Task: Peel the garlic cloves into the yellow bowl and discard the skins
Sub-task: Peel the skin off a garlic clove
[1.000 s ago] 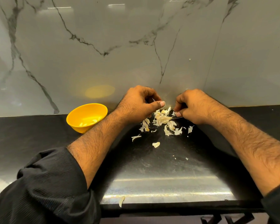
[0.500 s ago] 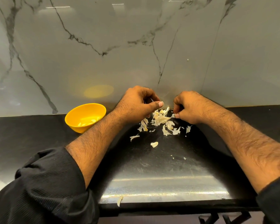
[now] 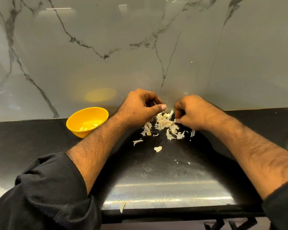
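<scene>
My left hand (image 3: 138, 107) hovers over the black counter with its fingers curled and its thumb stretched right; a pale sliver of a garlic clove (image 3: 154, 102) shows between the fingers. My right hand (image 3: 192, 112) is just to the right, fingertips pinched on a thin strand of garlic skin. A pile of papery garlic skins (image 3: 165, 124) lies beneath and between both hands. The yellow bowl (image 3: 76, 127) stands to the left against the wall, holding several peeled cloves (image 3: 90, 127).
The black counter (image 3: 23, 143) ends at a marble wall (image 3: 140, 47) right behind my hands. Stray skin bits lie nearer me (image 3: 158, 148), and one sits at the counter's front edge (image 3: 122, 207). A dark metal frame shows under the edge.
Both hands stay over the skin pile. My right hand has edged slightly closer to my left thumb. The bowl and skins have not moved.
</scene>
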The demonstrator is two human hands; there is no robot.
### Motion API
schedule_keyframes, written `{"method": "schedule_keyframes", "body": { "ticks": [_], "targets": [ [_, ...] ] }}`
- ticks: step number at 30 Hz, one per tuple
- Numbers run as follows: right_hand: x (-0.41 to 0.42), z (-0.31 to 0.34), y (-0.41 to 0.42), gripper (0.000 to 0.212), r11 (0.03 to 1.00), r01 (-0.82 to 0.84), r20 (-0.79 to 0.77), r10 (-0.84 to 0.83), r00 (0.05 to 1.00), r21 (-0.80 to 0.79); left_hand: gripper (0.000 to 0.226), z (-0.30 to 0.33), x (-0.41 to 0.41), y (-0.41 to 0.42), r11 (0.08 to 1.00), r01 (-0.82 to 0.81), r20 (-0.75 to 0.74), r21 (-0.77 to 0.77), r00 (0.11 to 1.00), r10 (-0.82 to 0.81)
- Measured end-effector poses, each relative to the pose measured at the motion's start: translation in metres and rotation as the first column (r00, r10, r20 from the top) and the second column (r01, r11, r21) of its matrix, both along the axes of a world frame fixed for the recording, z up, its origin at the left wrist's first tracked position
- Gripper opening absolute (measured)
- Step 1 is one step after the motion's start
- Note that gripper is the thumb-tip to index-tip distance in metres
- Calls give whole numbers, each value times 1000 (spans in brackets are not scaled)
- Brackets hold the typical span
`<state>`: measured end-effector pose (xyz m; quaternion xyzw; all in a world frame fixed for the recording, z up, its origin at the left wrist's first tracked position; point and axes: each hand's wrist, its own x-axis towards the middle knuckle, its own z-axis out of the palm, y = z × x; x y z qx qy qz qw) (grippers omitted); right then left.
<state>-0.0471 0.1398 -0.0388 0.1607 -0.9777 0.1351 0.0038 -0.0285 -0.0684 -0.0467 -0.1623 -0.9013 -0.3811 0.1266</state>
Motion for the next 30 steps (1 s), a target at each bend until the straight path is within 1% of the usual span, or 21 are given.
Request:
{"method": "schedule_keyframes", "body": {
  "ticks": [2, 4, 5, 7, 9, 12, 14, 17, 20, 25, 30],
  "targets": [
    [0, 2, 4, 14, 995, -50, -22, 48, 999, -83, 18, 0, 0, -1, 1000, -6, 0, 9, 1000, 6],
    [-3, 1, 8, 13, 978, -51, -48, 42, 998, -205, 17, 0, -1, -2, 1000, -6, 7, 15, 1000, 6],
    [-5, -1, 9, 12, 957, -44, -33, 36, 999, -287, 17, 0, -1, -2, 1000, -7, 9, 15, 1000, 7],
    [-10, -3, 12, 12, 866, -24, 53, 59, 997, -500, 18, 0, -2, -2, 1000, -9, 10, 8, 1000, 9],
    [-12, -4, 13, 15, 738, 6, 125, 106, 986, -674, 18, 0, -3, -3, 1000, -8, 12, 6, 1000, 8],
    [-13, -3, 15, 19, 587, 41, 189, 193, 963, -809, 16, 2, -4, -4, 1000, 1, 8, 15, 1000, -1],
    [-14, -4, 17, 18, 522, 57, 212, 242, 947, -851, 15, 2, -4, -5, 1000, 2, 5, 14, 1000, -2],
    [-16, -5, 18, 17, 494, 77, 228, 253, 940, -866, 17, 2, -4, -5, 1000, 2, -4, 14, 1000, -1],
    [-17, -7, 17, 15, 506, 68, 225, 256, 940, -860, 16, 2, -5, -5, 1000, 6, -30, 21, 1000, -5],
    [-16, -8, 16, 14, 555, 44, 207, 236, 949, -831, 14, 2, -5, -5, 999, 4, -43, 42, 999, -3],
    [-15, -9, 13, 14, 571, -2, 141, 205, 968, -821, 14, 3, -4, -3, 992, 5, 55, 127, 998, -12]
  ]
}}
